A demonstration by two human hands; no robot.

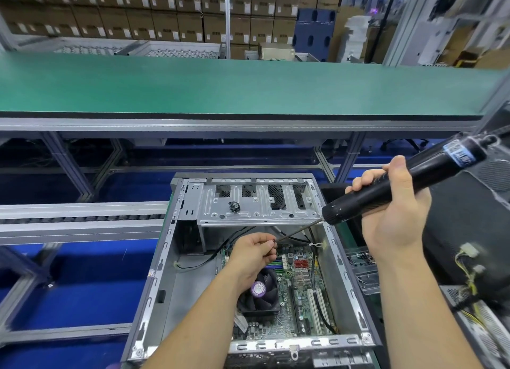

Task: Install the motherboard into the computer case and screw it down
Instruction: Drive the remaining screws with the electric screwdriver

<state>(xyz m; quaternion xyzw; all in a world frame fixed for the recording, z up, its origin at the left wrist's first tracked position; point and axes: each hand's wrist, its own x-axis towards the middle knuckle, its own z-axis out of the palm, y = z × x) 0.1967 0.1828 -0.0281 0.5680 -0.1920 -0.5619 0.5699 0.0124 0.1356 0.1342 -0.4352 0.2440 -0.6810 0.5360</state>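
Computer case [162, 272] lies open on its side, motherboard [300, 294] already seated inside on the case floor, CPU fan [262, 294] near its left edge. Left hand [252, 254] hovers over the board's upper part, fingertips [271, 244] pinching a small dark item that looks like a screw [274, 241], too small to be sure. The driver's bit [299, 230] slants down to meet it at the fingertips. Right hand [392, 214] is clenched round the black electric screwdriver [400, 181], held tilted above the case's right wall. Drive cage [256, 203] sits behind, clear of the work.

Step in hand, as I judge it: screwing down, loading a screw onto the bit. Next move calls for swinging the bit upright, finding a mounting hole, letting go with the left hand, then driving straight down. No driven screws can be made out on the board.
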